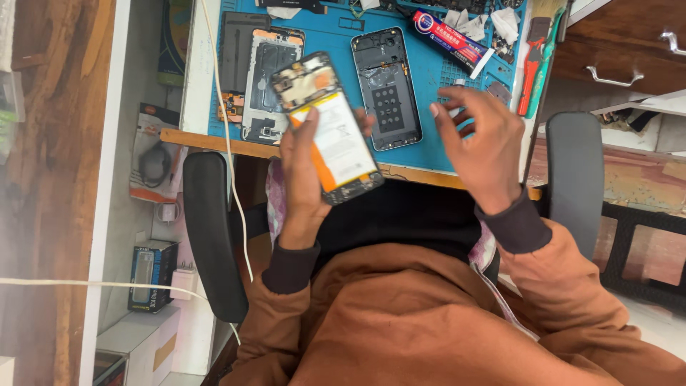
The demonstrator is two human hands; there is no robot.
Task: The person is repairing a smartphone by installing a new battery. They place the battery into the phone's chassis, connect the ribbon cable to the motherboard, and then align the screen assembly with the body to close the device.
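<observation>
The left hand (304, 161) has its fingers wrapped round an open phone (327, 127) above the blue mat's (436, 136) near edge. The right hand (480, 146) holds nothing, fingers spread apart.

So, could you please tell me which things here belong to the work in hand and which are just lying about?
In hand:
- opened phone with battery, held in left hand
- right hand, empty

Lying about:
- back cover on blue mat
- phone frame
- glue tube
- white cable

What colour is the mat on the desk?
The mat is blue, seen best in the head view.
</observation>
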